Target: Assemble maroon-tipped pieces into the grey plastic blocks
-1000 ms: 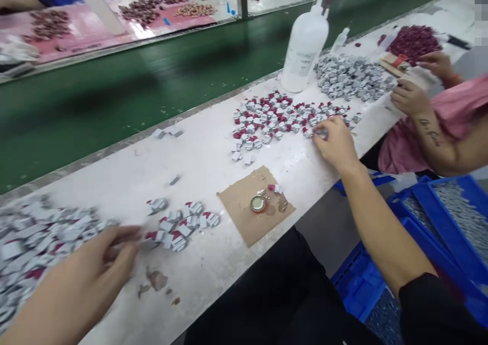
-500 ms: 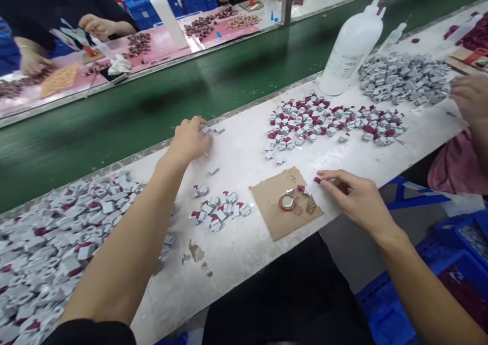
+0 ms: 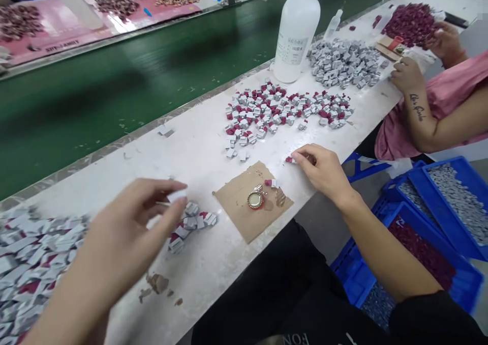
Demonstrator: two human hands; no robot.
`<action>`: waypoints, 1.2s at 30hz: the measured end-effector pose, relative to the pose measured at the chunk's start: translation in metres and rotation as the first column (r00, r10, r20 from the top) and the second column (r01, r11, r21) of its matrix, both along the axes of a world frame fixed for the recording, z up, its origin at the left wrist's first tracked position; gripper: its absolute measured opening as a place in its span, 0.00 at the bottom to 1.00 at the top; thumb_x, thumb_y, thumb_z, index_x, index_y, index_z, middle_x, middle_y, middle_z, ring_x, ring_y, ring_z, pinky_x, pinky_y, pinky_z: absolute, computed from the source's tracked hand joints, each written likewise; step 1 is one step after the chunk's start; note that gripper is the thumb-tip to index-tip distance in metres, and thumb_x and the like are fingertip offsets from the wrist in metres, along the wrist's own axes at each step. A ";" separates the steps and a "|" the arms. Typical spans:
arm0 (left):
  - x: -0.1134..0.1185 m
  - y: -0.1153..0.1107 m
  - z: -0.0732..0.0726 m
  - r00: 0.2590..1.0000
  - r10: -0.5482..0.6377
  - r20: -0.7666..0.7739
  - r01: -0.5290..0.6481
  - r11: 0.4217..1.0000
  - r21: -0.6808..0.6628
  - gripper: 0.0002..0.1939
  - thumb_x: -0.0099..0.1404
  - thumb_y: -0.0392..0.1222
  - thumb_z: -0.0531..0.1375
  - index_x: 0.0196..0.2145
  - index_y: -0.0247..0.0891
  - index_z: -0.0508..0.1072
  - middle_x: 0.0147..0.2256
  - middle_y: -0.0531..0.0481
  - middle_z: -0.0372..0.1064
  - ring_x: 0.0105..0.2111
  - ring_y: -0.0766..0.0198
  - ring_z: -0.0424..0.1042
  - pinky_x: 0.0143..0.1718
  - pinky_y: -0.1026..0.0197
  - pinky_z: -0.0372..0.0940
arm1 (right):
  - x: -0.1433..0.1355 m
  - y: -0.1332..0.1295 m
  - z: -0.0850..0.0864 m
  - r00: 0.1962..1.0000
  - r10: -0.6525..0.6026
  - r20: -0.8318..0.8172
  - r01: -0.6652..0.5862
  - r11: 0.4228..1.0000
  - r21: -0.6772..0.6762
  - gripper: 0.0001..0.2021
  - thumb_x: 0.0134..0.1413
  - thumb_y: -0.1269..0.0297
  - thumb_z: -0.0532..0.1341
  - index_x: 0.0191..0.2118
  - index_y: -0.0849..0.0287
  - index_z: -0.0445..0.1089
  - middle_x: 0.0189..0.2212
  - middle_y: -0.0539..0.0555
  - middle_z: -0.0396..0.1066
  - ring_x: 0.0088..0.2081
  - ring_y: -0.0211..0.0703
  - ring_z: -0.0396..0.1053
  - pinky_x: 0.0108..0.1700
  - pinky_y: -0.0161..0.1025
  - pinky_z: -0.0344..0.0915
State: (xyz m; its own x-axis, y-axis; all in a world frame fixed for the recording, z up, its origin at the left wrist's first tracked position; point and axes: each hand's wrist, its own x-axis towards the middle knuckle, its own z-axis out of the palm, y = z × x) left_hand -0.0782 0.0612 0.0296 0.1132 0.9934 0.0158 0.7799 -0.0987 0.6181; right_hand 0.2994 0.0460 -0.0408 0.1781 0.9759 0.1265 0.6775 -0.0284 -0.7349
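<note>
My left hand (image 3: 131, 228), slightly blurred, pinches a small light-grey piece (image 3: 177, 196) between thumb and forefinger. Beside it lies a small cluster of grey blocks with maroon parts (image 3: 190, 223), partly covered by the hand. My right hand (image 3: 322, 171) holds a small maroon piece (image 3: 289, 160) at its fingertips, just above or on the white tabletop. Between the hands is a square of brown cardboard (image 3: 240, 218). On it sit a small round metal-rimmed cap (image 3: 254, 199) and one grey block with a maroon part (image 3: 272, 183).
Grey-and-maroon blocks form a heap (image 3: 34, 263) at left and a spread (image 3: 282, 111) ahead. A large white bottle (image 3: 296, 37) stands by a grey heap (image 3: 345, 62). A co-worker's arm (image 3: 430, 123) is at right, above blue crates (image 3: 465, 284). Beyond runs a green belt (image 3: 125, 95).
My left hand has come back from the table's far edge towards me, now with a grey piece in its fingers. My right hand keeps its maroon piece. The view has turned right.
</note>
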 end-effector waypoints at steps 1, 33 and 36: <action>0.001 -0.014 -0.005 0.997 -0.069 0.037 0.069 0.998 -0.005 0.14 0.71 0.58 0.70 0.46 0.48 0.86 0.39 0.51 0.85 0.34 0.55 0.82 0.36 0.58 0.76 | 0.000 0.001 0.000 1.000 -0.016 0.020 0.016 1.000 -0.004 0.12 0.73 0.55 0.65 0.38 0.53 0.82 0.36 0.56 0.83 0.35 0.49 0.73 0.43 0.47 0.70; 0.061 -0.104 -0.050 0.819 0.088 0.567 0.057 0.971 -0.234 0.09 0.81 0.40 0.66 0.54 0.52 0.83 0.47 0.51 0.82 0.42 0.61 0.85 0.46 0.61 0.83 | -0.041 -0.064 0.025 0.915 0.198 -0.351 -0.219 0.976 -0.020 0.07 0.71 0.60 0.75 0.51 0.49 0.87 0.44 0.54 0.87 0.44 0.51 0.85 0.46 0.46 0.83; 0.074 -0.100 -0.050 0.763 0.150 0.628 0.039 0.960 -0.277 0.08 0.79 0.40 0.68 0.53 0.48 0.82 0.45 0.51 0.83 0.43 0.62 0.85 0.46 0.61 0.83 | -0.055 -0.070 0.029 0.900 0.270 -0.342 -0.276 0.961 0.030 0.07 0.74 0.66 0.72 0.51 0.48 0.87 0.47 0.54 0.88 0.49 0.52 0.87 0.50 0.48 0.84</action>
